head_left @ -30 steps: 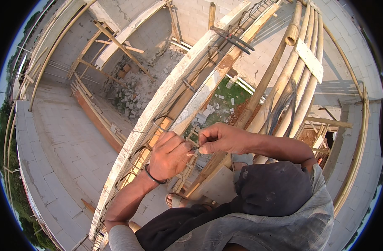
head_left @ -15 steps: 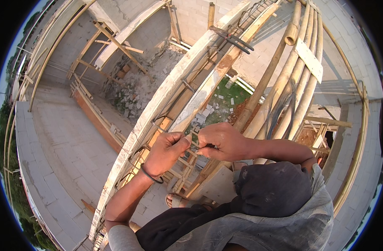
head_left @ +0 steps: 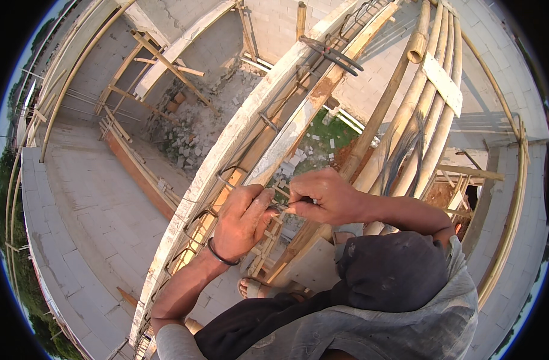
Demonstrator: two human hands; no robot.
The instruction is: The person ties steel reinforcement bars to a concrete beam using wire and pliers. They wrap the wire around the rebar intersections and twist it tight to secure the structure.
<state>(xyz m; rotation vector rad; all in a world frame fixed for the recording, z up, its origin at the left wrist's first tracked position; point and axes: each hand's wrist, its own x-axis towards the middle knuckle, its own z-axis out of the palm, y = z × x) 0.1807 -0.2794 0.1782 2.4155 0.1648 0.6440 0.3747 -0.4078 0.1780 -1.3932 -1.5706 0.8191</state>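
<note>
My left hand [head_left: 241,219], with a dark band on the wrist, is closed in a pinch above the board-sided beam form. Its fingertips meet those of my right hand [head_left: 328,197], also pinched. Between them shows a short bit of thin wire [head_left: 280,207], largely covered by the fingers. Under and beside my left hand, bent steel stirrups [head_left: 231,175] stand in the form between a pale, cement-smeared edge [head_left: 238,123] and a wooden board [head_left: 298,133]. Farther up, long-handled pincers [head_left: 331,55] lie across the form.
Bamboo poles [head_left: 409,129] slant along the right, with a bundle of dark wire [head_left: 403,157] draped over them and a pale board [head_left: 442,85] across them. My sandalled foot [head_left: 250,288] is beside a wooden ladder-like frame [head_left: 264,252]. Far below lies rubble [head_left: 193,129] between block walls [head_left: 82,198].
My left hand has turned, its fingers now curled over toward the right hand. The right hand has shifted slightly right and down, and the wire between the fingertips shows more.
</note>
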